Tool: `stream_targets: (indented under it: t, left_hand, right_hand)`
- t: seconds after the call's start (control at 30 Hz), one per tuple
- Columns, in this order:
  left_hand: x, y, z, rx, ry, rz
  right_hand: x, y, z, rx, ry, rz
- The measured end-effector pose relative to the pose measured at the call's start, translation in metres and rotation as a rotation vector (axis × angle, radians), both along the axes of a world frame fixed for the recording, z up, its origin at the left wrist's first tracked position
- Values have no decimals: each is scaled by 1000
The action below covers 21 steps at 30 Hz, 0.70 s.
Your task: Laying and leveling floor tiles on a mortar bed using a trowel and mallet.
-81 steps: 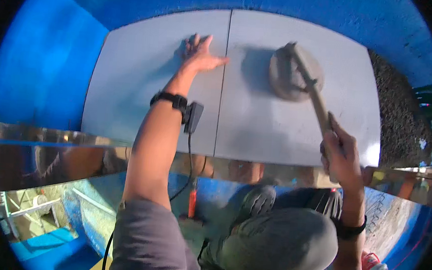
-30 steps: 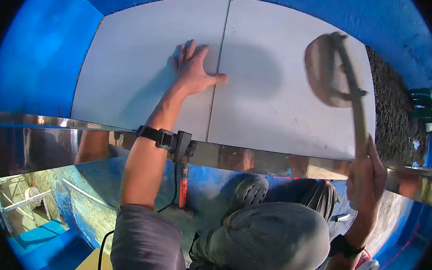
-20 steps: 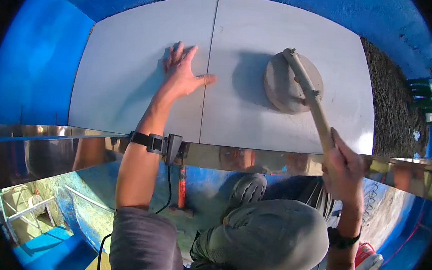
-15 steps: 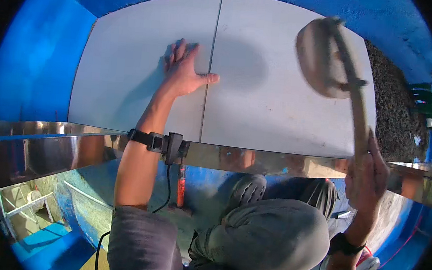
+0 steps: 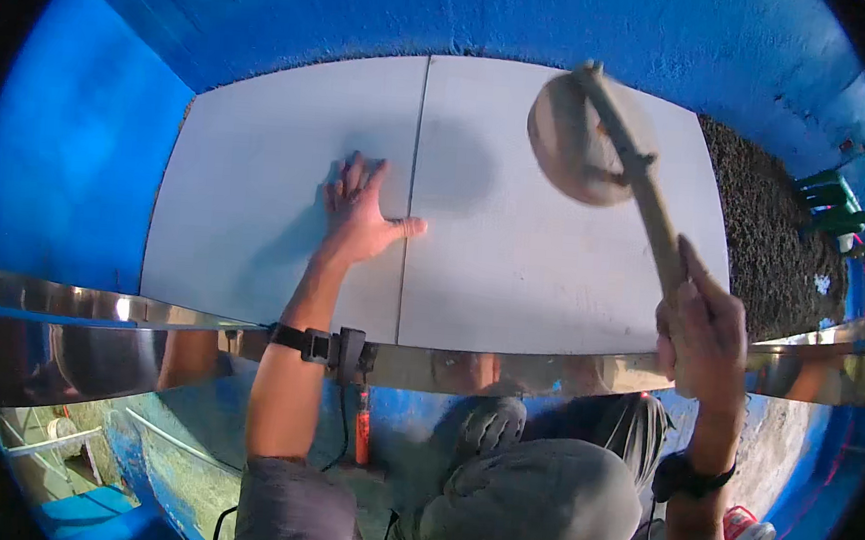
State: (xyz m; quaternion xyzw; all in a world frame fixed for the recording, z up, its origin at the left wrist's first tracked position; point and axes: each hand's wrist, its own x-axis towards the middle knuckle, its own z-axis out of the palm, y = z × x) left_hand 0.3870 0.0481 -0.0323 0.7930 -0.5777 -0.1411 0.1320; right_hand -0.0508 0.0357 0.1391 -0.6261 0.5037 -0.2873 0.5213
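Two large white tiles lie side by side, the left tile (image 5: 238, 186) and the right tile (image 5: 511, 296), with a narrow dark seam between them. My left hand (image 5: 361, 220) is spread flat on the left tile, fingers apart, its thumb reaching across the seam. My right hand (image 5: 704, 334) is closed around the wooden handle of a mallet-like tool (image 5: 569, 144) with a broad, round beige head. That head is raised over the far part of the right tile, slightly blurred.
Dark, grainy mortar-like bedding (image 5: 771, 229) shows right of the tiles. Blue walls (image 5: 299, 20) rise behind and at the left. A shiny metal edge (image 5: 466, 371) runs along the front. Below it stands a red-handled tool (image 5: 362, 431); green objects (image 5: 843, 208) sit at the far right.
My right hand and the mallet-like tool have moved left and farther away over the right tile. The left hand stays on the left tile. The whole view has shifted, showing more blue wall.
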Motion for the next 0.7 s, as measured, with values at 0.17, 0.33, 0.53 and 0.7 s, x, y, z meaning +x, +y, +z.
stream_targets:
  t: [0.17, 0.33, 0.53, 0.7]
  left_hand:
    - [-1, -1, 0, -21, 42, 10]
    - [-3, -1, -1, -12, 24, 5]
    - [-7, -4, 1, -91, 8, -12]
    - [-13, -10, 18, 15, 25, 13]
  right_hand:
    - [50, -37, -21, 128, 138, -59]
    - [71, -69, -40, 212, -28, 45]
    - [55, -80, -15, -76, 5, -123]
    - [87, -99, -43, 175, 215, -32]
